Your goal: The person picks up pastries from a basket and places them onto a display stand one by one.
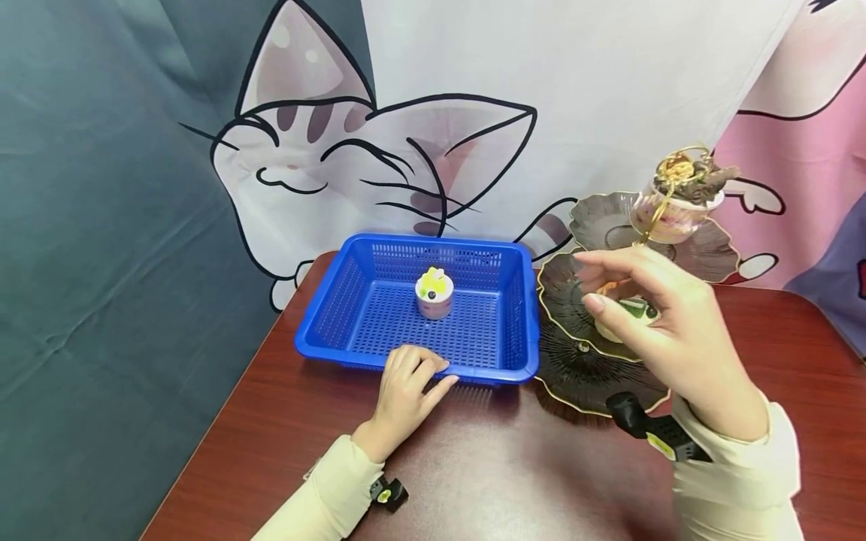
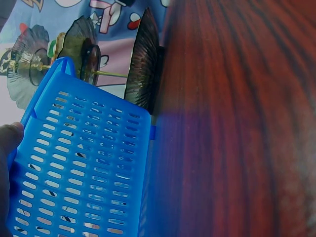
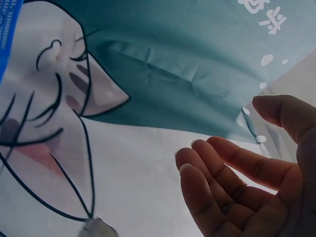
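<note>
My left hand [image 1: 406, 392] grips the near rim of a blue plastic basket [image 1: 517, 315], fingers over the edge and thumb in front. A small dessert cup [image 1: 434, 304] with yellow and white topping stands inside the basket. My right hand [image 1: 683, 330] is raised in front of a tiered stand [image 1: 558, 297], its fingers loosely bent and apart from the thumb. It holds nothing, as the right wrist view also shows. Another dessert cup [image 1: 676, 218] sits on the stand's top tier. Behind my right fingers, a third dessert [image 1: 612, 332] is partly hidden on the middle tier.
The stand has dark, translucent, gold-edged plates and a gold handle at the top. It stands right of the basket on a reddish-brown wooden table [image 1: 528, 466]. A cloth backdrop [image 1: 473, 52] with cartoon cats hangs behind the table.
</note>
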Action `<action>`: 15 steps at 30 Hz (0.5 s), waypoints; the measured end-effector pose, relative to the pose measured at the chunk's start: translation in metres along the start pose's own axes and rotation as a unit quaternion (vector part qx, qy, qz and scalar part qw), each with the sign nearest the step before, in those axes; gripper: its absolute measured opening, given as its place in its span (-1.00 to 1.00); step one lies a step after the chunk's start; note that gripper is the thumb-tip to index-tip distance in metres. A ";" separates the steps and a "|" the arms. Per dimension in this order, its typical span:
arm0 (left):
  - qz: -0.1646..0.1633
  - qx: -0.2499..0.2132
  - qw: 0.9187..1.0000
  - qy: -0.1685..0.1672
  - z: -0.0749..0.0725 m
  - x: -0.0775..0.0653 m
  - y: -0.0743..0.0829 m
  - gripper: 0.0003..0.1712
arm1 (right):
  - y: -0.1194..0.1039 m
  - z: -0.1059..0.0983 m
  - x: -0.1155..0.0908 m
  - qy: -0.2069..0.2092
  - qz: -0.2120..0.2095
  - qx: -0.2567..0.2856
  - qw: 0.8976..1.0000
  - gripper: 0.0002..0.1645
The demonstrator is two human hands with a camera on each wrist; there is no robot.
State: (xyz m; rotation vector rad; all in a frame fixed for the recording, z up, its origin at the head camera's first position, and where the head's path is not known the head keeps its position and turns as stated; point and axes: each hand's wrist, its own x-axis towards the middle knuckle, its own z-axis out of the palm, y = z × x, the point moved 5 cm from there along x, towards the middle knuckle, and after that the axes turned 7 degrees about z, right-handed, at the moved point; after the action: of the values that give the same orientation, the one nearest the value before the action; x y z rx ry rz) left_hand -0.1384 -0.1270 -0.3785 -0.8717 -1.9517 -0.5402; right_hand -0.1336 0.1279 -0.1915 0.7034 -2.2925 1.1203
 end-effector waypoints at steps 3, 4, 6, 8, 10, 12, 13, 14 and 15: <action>-0.001 -0.001 1.000 0.001 0.000 0.000 0.000 -0.65 | 0.001 0.011 0.000 -0.009 -0.004 0.014 1.000 -0.46; -0.002 -0.001 1.000 0.001 0.000 0.000 0.000 -0.65 | 0.001 0.015 0.001 -0.012 -0.009 0.017 1.000 -0.46; -0.002 -0.001 1.000 0.002 0.000 0.000 0.000 -0.65 | 0.003 0.024 0.002 -0.024 -0.010 0.014 1.000 -0.46; -0.002 -0.001 1.000 0.003 0.000 0.000 0.000 -0.67 | 0.005 0.033 0.002 -0.039 -0.012 0.007 0.999 -0.47; -0.002 -0.002 1.000 0.003 0.001 0.000 -0.001 -0.69 | 0.008 0.043 0.003 -0.055 -0.008 -0.003 0.998 -0.50; -0.001 -0.002 1.000 0.002 0.001 -0.001 -0.001 -0.70 | 0.011 0.053 0.004 -0.069 -0.004 -0.014 0.998 -0.54; -0.001 -0.003 1.000 0.002 0.001 0.000 -0.001 -0.70 | 0.012 0.058 0.005 -0.075 -0.003 -0.018 0.997 -0.56; -0.001 -0.003 1.000 0.002 0.001 0.000 -0.001 -0.70 | 0.012 0.062 0.005 -0.080 -0.004 -0.022 0.997 -0.58; 0.000 -0.003 1.000 0.002 0.001 0.000 -0.001 -0.70 | 0.013 0.066 0.006 -0.085 -0.005 -0.026 0.996 -0.59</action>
State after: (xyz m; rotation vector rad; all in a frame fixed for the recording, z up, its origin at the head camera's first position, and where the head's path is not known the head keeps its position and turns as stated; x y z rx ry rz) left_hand -0.1394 -0.1271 -0.3791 -0.8733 -1.9487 -0.5474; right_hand -0.1597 0.0793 -0.2311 0.8163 -2.4468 1.0271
